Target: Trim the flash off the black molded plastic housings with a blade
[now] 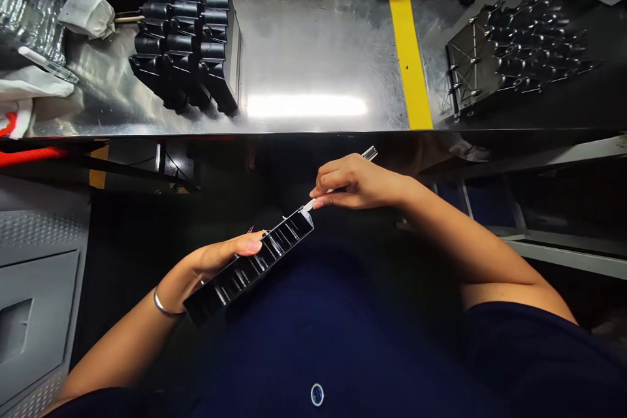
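Note:
My left hand [223, 255] grips a long black ribbed plastic part [249, 268], the thumb on its upper edge and the other fingers hidden behind it. The part is tilted, its right end higher, with its ribbed cells turned toward me. Between the fingertips of my right hand [355, 181] is a slim, pen-like tool [369, 153], its silvery rear end sticking out behind the hand. Its pale tip meets the upper right corner of the part. Exactly what kind of tool it is, I cannot make out.
Beyond my hands runs the front edge of a metal table [313, 46]. Black plastic parts [183, 46] stand stacked at left, with more black parts [533, 46] at right past a yellow tape strip [410, 62]. A white-wrapped bundle [88, 15] lies far left; a grey cabinet [36, 300] stands below.

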A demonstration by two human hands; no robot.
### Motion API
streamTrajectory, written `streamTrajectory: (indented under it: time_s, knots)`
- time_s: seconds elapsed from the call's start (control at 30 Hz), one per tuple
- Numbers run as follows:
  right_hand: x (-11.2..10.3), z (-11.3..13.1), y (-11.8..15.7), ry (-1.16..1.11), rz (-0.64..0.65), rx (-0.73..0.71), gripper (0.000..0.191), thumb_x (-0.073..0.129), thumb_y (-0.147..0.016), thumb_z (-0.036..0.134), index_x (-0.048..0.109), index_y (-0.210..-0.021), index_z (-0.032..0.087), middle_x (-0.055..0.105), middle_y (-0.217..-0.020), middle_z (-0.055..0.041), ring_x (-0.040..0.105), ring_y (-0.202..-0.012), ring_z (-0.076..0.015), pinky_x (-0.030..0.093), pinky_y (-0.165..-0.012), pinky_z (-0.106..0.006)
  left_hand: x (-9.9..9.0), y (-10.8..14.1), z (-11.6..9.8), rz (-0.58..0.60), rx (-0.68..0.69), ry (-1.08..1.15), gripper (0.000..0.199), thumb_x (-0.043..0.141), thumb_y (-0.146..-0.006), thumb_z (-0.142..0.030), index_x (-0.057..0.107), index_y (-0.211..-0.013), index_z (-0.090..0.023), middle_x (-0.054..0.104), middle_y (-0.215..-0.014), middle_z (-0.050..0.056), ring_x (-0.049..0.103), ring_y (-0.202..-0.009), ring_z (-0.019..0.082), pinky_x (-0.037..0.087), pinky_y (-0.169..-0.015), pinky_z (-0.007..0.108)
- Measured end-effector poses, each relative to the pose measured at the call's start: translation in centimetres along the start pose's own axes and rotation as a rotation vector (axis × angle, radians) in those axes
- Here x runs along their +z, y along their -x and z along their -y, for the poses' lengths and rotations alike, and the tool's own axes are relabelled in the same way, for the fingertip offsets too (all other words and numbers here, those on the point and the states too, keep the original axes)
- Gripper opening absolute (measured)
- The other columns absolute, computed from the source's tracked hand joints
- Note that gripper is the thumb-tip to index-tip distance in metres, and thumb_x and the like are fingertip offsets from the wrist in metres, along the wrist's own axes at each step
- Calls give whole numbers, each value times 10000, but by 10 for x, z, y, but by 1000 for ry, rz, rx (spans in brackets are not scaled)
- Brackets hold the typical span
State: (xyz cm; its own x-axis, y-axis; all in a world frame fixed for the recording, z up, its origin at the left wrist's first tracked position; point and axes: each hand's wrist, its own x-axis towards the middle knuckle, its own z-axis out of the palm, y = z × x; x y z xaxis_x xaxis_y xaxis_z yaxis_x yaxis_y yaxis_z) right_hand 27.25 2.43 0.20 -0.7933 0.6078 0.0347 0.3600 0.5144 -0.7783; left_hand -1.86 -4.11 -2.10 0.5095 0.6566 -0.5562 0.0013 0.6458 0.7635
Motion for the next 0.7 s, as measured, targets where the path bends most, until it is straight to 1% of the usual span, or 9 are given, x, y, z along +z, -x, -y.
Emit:
streamTrajectory:
  time_s: [0.07, 0.1, 0.2, 0.27, 0.3, 0.33, 0.4, 0.53, 0.7]
  knots:
    - [10, -6, -2, -31, -91, -8, 274, 608, -882, 468, 742, -829, 235, 706, -791, -31, 640, -702, -135, 491, -634, -261, 3, 3, 3, 242, -246, 68, 375, 730, -655, -553, 744, -767, -195, 644, -612, 76, 568, -472, 189, 464, -405, 297]
    - [17, -9, -3, -56, -163, 1, 277, 612, -876, 479, 741, -821, 239, 712, -791, -33, 644, -706, -140, 501, -643, -271, 4, 4, 5, 287, -313, 118, 450, 674, -680, -614, 740, -801, -185, 635, -621, 80, 552, -457, 176, 436, -382, 278]
    - [44, -13, -10, -150, -506, 96, 319, 606, -863, 530, 729, -813, 240, 721, -782, -36, 646, -698, -150, 523, -651, -297, 9, 2, 10, 241, -298, 273, 585, 591, -693, -693, 720, -916, -168, 607, -646, 71, 507, -417, 143, 376, -330, 242]
    - [61, -12, -15, -211, -746, 211, 361, 572, -880, 547, 717, -821, 221, 715, -757, -33, 635, -656, -142, 522, -625, -291, 11, -3, 12, 234, -251, 309, 585, 621, -677, -680, 699, -965, -177, 613, -681, 63, 518, -424, 142, 395, -329, 245]
    - [67, -9, -18, -229, -812, 258, 376, 546, -898, 541, 711, -822, 212, 707, -729, -27, 623, -621, -132, 516, -603, -280, 11, -6, 13, 230, -235, 301, 564, 637, -675, -668, 689, -960, -184, 618, -696, 61, 528, -431, 145, 405, -333, 250]
    - [71, -6, -19, -230, -832, 287, 380, 522, -918, 523, 707, -822, 205, 699, -705, -22, 613, -592, -123, 510, -587, -269, 11, -9, 13, 217, -214, 279, 539, 650, -679, -655, 679, -948, -189, 622, -711, 61, 536, -442, 148, 412, -341, 254]
    - [74, 0, -20, -176, -767, 277, 357, 493, -946, 458, 709, -821, 202, 700, -688, -18, 613, -574, -117, 507, -581, -254, 10, -13, 11, 169, -146, 210, 498, 658, -695, -635, 663, -923, -192, 616, -718, 57, 532, -471, 146, 407, -373, 257]
    - [68, 11, -17, -13, -675, 216, 296, 486, -960, 332, 723, -845, 197, 750, -793, -38, 682, -688, -137, 516, -648, -239, 7, -16, 4, 74, -12, 10, 459, 673, -699, -591, 625, -917, -191, 576, -750, 37, 507, -617, 158, 413, -520, 275]
    - [66, 18, -16, 142, -531, 288, 379, 434, -990, 351, 706, -789, 179, 736, -748, -36, 665, -647, -117, 454, -605, -208, 8, -17, 1, 32, -25, -206, 467, 618, -725, -572, 531, -951, -173, 526, -854, 17, 457, -765, 170, 391, -674, 300]
